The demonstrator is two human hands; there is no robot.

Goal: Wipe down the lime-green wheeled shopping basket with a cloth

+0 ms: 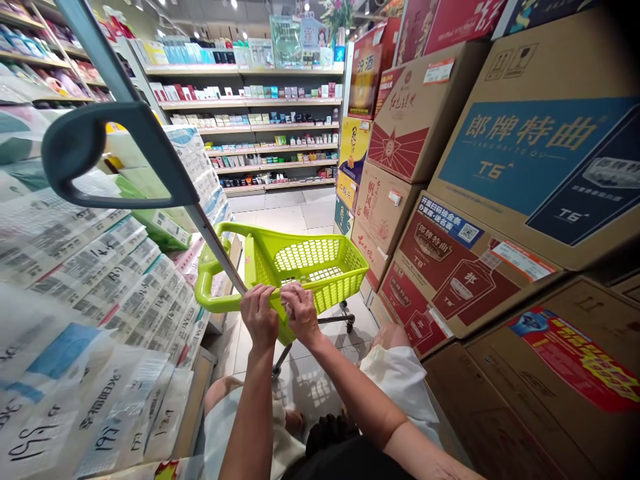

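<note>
Tall stacked cartons point(505, 173) are standing on my right, wrapped packs point(120, 267) on my left. Between them, the green cart point(273, 263) is resting on the tiled floor point(265, 218). My left hand point(259, 313) is curling over its near rim point(338, 279), beside a metal pole point(217, 253); close by, my right hand point(303, 313) is gripping a crumpled pinkish cloth point(289, 293) there.

I'm in a store aisle, pale tiled floor point(305, 212), small ceiling lights point(234, 4) on overhead. Stacked printed cartons point(525, 163) wall off my right side; hand-marked, plastic-wrapped packs point(107, 257) pile up along my left. Ahead of me: a wide multi-tier shelf unit point(200, 105), rows of small boxes point(293, 92), flowers point(337, 15) above its right end.
</note>
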